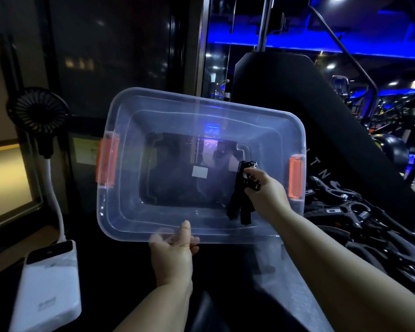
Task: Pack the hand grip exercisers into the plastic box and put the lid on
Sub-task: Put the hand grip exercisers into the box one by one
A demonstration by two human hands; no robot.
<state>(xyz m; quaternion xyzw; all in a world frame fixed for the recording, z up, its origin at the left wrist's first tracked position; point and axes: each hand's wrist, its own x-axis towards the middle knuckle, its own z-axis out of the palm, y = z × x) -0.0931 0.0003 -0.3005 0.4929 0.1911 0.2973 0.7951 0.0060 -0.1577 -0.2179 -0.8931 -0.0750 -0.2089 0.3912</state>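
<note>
Right hand [265,192] fingers pinching hand grip exerciser [240,202] near spring end, handles dangling inside plastic box [201,99], right side. Left hand [171,250] clamping near rim, thumb on top. Probably stiff, light, grippy; thin box likely flexes. Spare exercisers [359,212] piled right.

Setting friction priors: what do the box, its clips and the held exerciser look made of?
Plastic box: clear, glossy plastic; the dark surface behind shows through and lights reflect off it. Clips: opaque orange plastic, probably, smooth. Hand grip exerciser: matte black handles, plastic or foam, unclear; shiny metal-looking spring at top, held by the right hand.
</note>
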